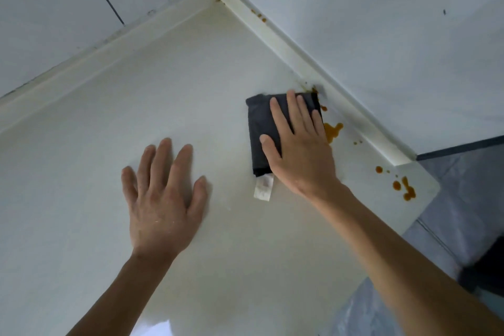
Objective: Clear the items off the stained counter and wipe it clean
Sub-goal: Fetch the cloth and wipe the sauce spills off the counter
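A folded dark grey cloth with a white tag lies flat on the cream counter, close to the right backsplash. My right hand presses down on it with fingers spread flat. Orange-brown stains show just right of the cloth, and more stains spot the counter's right end. My left hand rests palm down on the bare counter, left of the cloth, holding nothing.
White tiled walls meet at the far corner, with a raised cream backsplash along both. Small orange specks dot the backsplash near the corner. The counter ends at the right, above a grey tiled floor.
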A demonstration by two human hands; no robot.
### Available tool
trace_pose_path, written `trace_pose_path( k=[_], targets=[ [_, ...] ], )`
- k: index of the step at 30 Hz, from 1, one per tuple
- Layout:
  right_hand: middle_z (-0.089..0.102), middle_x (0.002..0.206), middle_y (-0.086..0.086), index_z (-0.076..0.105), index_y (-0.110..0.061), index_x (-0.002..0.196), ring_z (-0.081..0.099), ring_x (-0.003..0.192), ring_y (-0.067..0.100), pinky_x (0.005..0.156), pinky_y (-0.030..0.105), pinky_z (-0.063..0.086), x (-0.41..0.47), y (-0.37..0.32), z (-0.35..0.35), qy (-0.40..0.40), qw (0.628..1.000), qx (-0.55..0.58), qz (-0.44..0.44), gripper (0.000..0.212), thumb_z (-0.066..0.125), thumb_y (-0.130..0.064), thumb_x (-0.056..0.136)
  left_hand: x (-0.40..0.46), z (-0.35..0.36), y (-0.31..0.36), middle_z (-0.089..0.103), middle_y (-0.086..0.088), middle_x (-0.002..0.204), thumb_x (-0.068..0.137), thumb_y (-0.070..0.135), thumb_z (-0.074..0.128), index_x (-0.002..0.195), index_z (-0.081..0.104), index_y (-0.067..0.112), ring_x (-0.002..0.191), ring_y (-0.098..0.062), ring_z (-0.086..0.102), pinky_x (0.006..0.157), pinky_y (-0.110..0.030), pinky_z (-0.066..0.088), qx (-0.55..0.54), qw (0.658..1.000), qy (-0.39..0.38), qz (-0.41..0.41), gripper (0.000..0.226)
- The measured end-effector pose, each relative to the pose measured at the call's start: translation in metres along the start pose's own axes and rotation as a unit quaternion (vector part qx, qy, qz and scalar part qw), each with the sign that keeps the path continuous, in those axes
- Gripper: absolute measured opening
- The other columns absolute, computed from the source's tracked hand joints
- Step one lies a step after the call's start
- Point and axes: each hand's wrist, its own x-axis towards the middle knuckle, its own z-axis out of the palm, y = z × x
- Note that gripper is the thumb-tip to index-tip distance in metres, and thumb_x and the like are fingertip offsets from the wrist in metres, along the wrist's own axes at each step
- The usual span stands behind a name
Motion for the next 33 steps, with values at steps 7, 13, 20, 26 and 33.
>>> trace_pose_path(
  k=[7,13,20,26,33],
  targets=[
    [0.009,0.173,0.014,0.016,-0.019,0.166,0.011,0.16,0.027,0.129,0.046,0.011,0.057,-0.018,-0.002,0.031,0.997,-0.018,0.074,0.072,0.027,-0.052,0.103,0.0,0.0,0.001,0.026,-0.005,0.17,0.102,0.059,0.034,0.157,0.035,0.031,0.16,-0.03,0.016,0.126,-0.063,0.012,-0.005,1.0,0.01,0.0,0.062],
    [0.003,0.174,0.006,0.013,-0.023,0.166,0.001,0.161,0.021,0.13,0.043,0.007,-0.02,0.011,-0.003,-0.016,0.998,-0.017,-0.051,0.069,0.027,-0.052,0.105,-0.002,-0.003,0.001,0.026,-0.004,0.17,0.101,0.06,0.033,0.158,0.036,0.032,0.16,-0.028,0.015,0.127,-0.061,0.01,-0.014,1.0,0.009,-0.002,0.063],
    [0.004,0.174,0.009,0.013,-0.022,0.166,0.005,0.161,0.022,0.129,0.043,0.009,0.006,0.031,-0.013,-0.004,0.999,-0.023,0.024,0.07,0.031,-0.05,0.105,-0.001,-0.005,0.006,0.029,-0.007,0.168,0.099,0.056,0.038,0.155,0.04,0.029,0.158,-0.031,0.019,0.126,-0.061,0.012,-0.017,1.0,0.015,-0.002,0.061],
    [0.004,0.174,0.01,0.012,-0.021,0.166,0.003,0.161,0.024,0.13,0.044,0.006,-0.007,0.001,-0.004,0.0,1.0,0.0,0.02,0.069,0.027,-0.051,0.106,-0.001,-0.003,0.005,0.028,-0.007,0.169,0.1,0.056,0.036,0.155,0.038,0.03,0.158,-0.03,0.018,0.126,-0.062,0.013,-0.023,0.999,0.026,0.003,0.06],
    [0.008,0.174,0.008,0.016,-0.023,0.166,0.007,0.161,0.023,0.13,0.047,0.012,-0.067,0.076,-0.008,-0.018,0.999,-0.033,-0.006,0.068,0.026,-0.053,0.105,-0.001,0.005,0.003,0.029,-0.004,0.167,0.099,0.056,0.039,0.153,0.038,0.031,0.157,-0.029,0.021,0.124,-0.063,0.015,-0.02,0.999,0.049,0.005,0.059]
  ],
)
